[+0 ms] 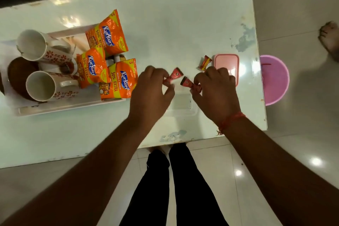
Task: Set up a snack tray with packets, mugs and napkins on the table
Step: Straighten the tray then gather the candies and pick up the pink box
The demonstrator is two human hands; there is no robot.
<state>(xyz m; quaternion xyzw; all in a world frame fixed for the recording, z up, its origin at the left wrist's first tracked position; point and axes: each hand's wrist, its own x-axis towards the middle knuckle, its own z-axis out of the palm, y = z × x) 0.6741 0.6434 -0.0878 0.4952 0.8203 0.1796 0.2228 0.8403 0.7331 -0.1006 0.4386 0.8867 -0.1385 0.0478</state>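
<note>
A white tray (pixel 69 107) lies at the table's left. On it stand two white floral mugs (pixel 34 45) (pixel 44 86) and three orange Kurkure packets (pixel 108 33) (pixel 93 69) (pixel 120 79). My left hand (pixel 152 88) pinches a small red wrapped candy (pixel 174 76) just right of the tray. My right hand (pixel 216 90) pinches a second red candy (pixel 189 83). Both candies are held above a clear plastic box (pixel 181 105). A third red candy (pixel 204 63) lies on the table beyond my right hand.
A pink lid (pixel 227 60) lies by the table's right edge. A brown bowl-like object (pixel 17 77) sits on the tray's left side. A pink bucket (pixel 275 79) stands on the floor to the right, and another person's foot (pixel 329 38) is farther right.
</note>
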